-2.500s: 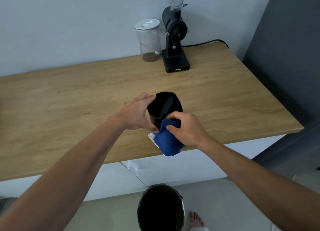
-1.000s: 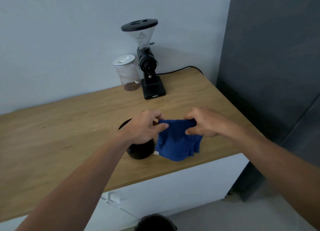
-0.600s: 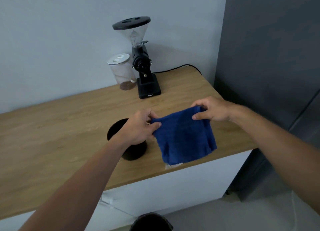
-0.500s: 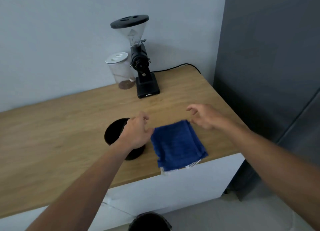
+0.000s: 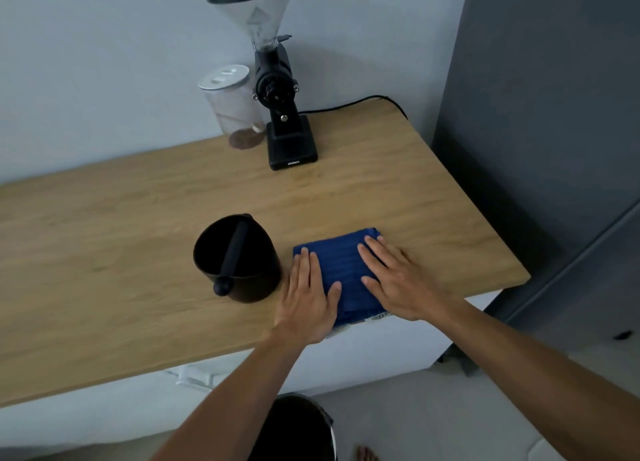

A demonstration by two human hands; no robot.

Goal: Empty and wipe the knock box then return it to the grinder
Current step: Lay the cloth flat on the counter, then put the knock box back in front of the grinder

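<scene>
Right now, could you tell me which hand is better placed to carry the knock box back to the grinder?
Left: the left hand lies flat right beside the knock box; the right hand is farther away.

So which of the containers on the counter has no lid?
The black knock box near the hands: its top is open, with a bar across it. The clear jar by the grinder has a white lid.

grinder | base: small white brand mark (unreadable) | cloth tag: barcode
</scene>
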